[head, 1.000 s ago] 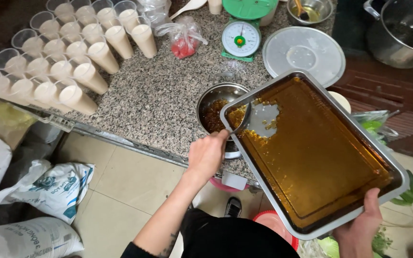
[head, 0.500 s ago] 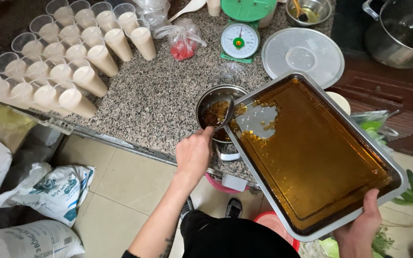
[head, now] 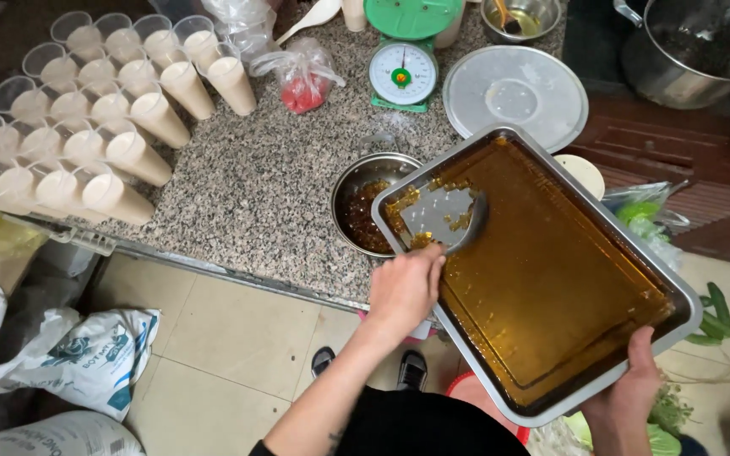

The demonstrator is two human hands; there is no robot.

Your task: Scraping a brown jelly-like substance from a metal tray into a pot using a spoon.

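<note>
left hand (head: 403, 287) closed on a scraper (head: 458, 221), probably a spoon | right hand (head: 635, 384) gripping the tray (head: 551, 270) corner, tilting over the bowl (head: 361, 211) | keeping strokes short, toward the low corner

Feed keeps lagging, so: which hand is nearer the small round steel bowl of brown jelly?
Left. The left hand is just below the small round steel bowl; the right hand grips the tray's far lower corner.

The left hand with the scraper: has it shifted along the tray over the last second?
Yes. The left hand has slid from the tray's corner over the metal bowl back along its near edge, away from the bowl.
</note>
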